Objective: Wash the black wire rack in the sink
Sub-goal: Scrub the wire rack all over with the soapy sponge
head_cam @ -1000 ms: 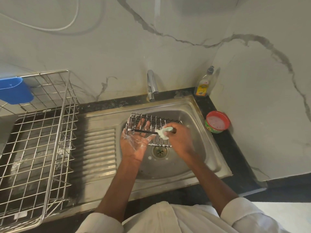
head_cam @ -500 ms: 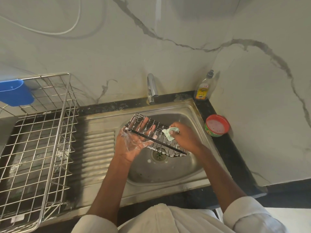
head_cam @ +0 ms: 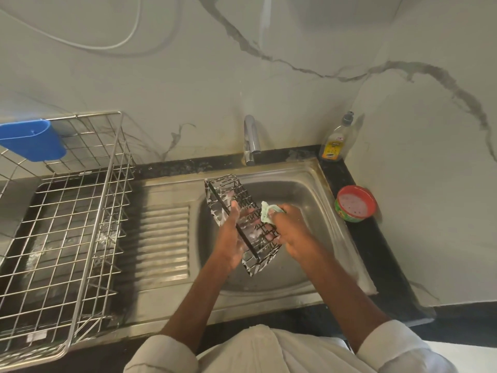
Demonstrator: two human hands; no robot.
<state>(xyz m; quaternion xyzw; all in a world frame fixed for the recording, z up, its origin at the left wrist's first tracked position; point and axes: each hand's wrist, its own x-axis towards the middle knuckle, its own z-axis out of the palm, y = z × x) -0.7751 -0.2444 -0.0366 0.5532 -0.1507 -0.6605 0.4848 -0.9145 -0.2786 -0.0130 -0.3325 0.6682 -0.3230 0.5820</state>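
Observation:
The black wire rack [head_cam: 228, 191], streaked with white foam, hangs tilted over the steel sink [head_cam: 304, 189], its long side running from upper left to lower right. My left hand [head_cam: 231, 238] holds it from the left, with fingers reaching under and through the wires. My right hand [head_cam: 290, 230] grips a pale green scrub cloth [head_cam: 266, 212] and presses it against the rack's right side.
The tap [head_cam: 251, 138] stands behind the sink with no water running. A dish soap bottle [head_cam: 336, 141] and a red-rimmed tub of soap [head_cam: 355, 203] sit on the black counter to the right. A steel dish rack [head_cam: 67, 224] with a blue cup [head_cam: 32, 142] stands left.
The rack has turned from lying across the sink to pointing nearly towards me, one end dropping low. My right hand moved down along it with the cloth; my left hand shifted right.

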